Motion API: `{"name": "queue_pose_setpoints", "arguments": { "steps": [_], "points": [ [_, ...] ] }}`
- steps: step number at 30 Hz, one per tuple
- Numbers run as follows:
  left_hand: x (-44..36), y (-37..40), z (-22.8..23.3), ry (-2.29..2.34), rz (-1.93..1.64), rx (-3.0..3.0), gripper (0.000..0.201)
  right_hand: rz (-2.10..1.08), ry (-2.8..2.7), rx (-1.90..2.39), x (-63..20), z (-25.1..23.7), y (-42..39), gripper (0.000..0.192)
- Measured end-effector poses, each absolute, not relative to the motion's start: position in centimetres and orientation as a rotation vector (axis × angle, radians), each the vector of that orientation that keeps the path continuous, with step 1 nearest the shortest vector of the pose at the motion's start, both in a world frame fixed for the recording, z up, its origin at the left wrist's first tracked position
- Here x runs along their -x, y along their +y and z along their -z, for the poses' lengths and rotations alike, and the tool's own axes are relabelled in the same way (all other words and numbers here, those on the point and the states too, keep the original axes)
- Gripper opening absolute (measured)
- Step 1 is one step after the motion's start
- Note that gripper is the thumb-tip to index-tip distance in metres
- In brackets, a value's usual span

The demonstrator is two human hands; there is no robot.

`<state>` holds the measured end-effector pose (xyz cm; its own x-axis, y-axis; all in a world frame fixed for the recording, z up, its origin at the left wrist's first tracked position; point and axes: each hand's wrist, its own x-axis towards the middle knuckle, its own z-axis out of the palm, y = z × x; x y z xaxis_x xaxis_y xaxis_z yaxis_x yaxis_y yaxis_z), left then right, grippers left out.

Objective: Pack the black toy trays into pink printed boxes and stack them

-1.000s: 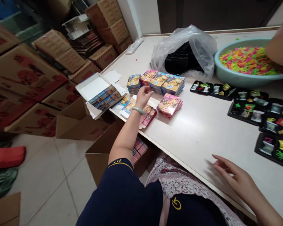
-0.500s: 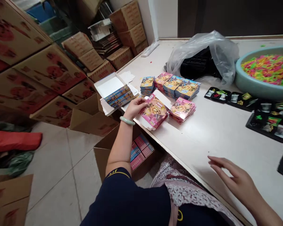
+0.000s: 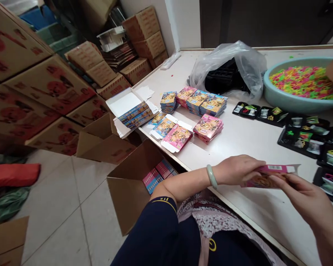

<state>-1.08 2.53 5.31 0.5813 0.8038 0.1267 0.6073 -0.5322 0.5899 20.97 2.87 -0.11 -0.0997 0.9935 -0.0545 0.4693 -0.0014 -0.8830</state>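
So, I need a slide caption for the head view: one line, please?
Both hands, left hand and right hand, hold a flat pink box over a white table beside stacked boxes.

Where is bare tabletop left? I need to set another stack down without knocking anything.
The widest free patch lies mid-table, between the pink stack and the black trays. The far strip beyond the plastic bag is bare too. The left edge is crowded with flat cartons, and the near edge by both hands holding a pink carton.
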Motion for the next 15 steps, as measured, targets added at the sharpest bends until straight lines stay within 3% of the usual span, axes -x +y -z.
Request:
{"name": "queue_pose_setpoints", "arguments": {
  "steps": [4, 10, 15],
  "points": [
    [0.2, 2.3, -4.3, 1.147, -0.514, -2.353, 0.034, -1.382, -1.439, 1.471, -21.2, -0.4, 2.5, 0.036],
    [0.5, 2.1, -1.6, 1.28, -1.031, -1.524, 0.032, -0.673, -1.501, 1.592, -19.7, -2.7, 0.0, 0.064],
    [-0.1, 1.2, 1.1, 0.974, -0.977, -0.753, 0.058, -1.327, -1.226, 1.574, -20.9, 1.5, -1.9, 0.049]
  ]
}}
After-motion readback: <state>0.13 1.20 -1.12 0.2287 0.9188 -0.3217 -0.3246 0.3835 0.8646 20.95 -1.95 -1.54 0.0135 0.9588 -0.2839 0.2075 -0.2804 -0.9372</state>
